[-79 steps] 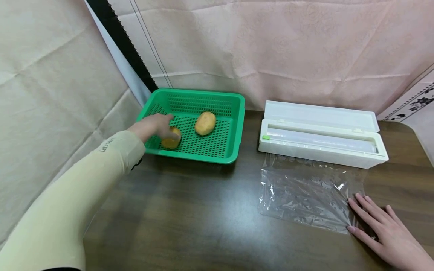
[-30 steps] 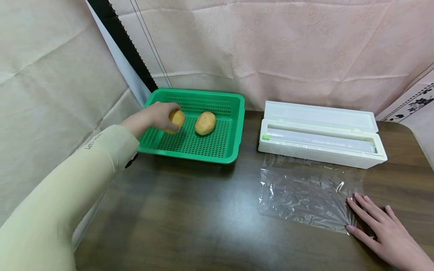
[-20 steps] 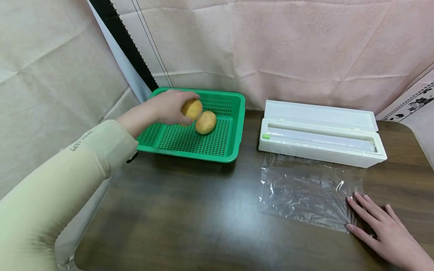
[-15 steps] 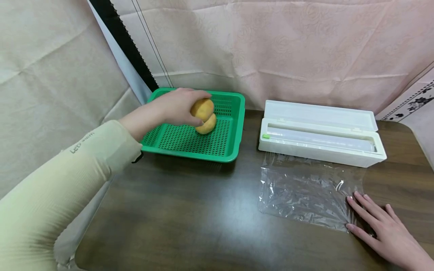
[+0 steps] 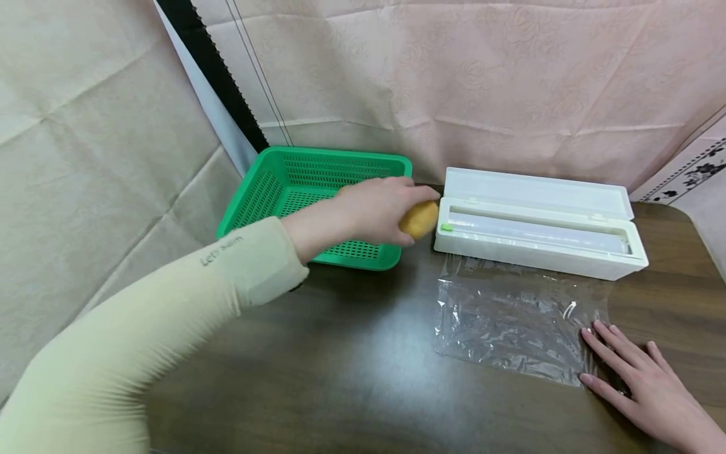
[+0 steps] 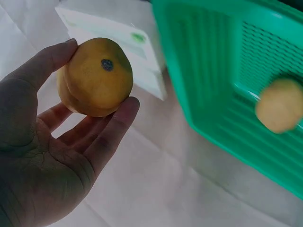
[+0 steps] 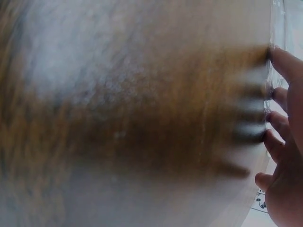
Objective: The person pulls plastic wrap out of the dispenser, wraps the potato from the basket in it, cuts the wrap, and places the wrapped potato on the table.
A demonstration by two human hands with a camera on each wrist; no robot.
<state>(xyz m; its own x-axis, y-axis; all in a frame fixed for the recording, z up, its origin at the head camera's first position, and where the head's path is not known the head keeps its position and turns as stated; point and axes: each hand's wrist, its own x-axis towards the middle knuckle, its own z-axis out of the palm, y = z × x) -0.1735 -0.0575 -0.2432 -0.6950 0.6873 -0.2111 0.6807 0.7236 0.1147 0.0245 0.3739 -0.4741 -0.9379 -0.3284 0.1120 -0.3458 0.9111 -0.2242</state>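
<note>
Potato [image 5: 420, 221] is being pinched by left hand [image 5: 377, 210], near white box [image 5: 539, 263] and green basket [image 5: 340, 165]; right hand [image 5: 641, 384], spread, is touching clear film [image 5: 505, 321].

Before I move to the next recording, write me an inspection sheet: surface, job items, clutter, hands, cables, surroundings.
Surface: dark wooden table, glossy.
Job's things: held potato off the table; second potato inside green basket; clear film extending from open white box.
Clutter: nothing seen.
Hands: left hand grips the held potato, between basket and box in the head view; right hand, spread, touches the film's right edge.
Cables: nothing seen.
Surroundings: pale cloth behind and on the left.
</note>
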